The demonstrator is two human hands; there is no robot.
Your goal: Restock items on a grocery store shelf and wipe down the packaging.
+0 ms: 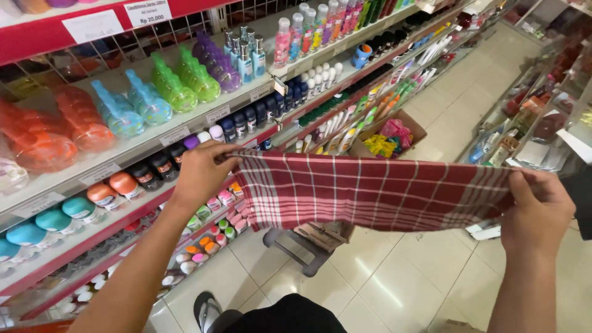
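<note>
i see the red-and-white checked woven cloth (pixel 376 190) stretched taut in mid-air beside the shop shelf (pixel 185 126). left hand (pixel 200 174) and right hand (pixel 535 213) pinch opposite ends. it looks light, limp, non-slippery; grip at the edges.

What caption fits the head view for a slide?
Left hand and right hand stretch a red plaid cloth beside shop shelves.

1. Bright, even indoor light from overhead; colours look saturated.
2. The pale tiled floor (pixel 401 277) carries soft glare patches and only faint shadows.
3. Wide-angle distortion bends the shelves (pixel 185 132) toward the edges.
4. The right side and far aisle look blurred; the plaid cloth (pixel 370 191) is fairly sharp.
</note>
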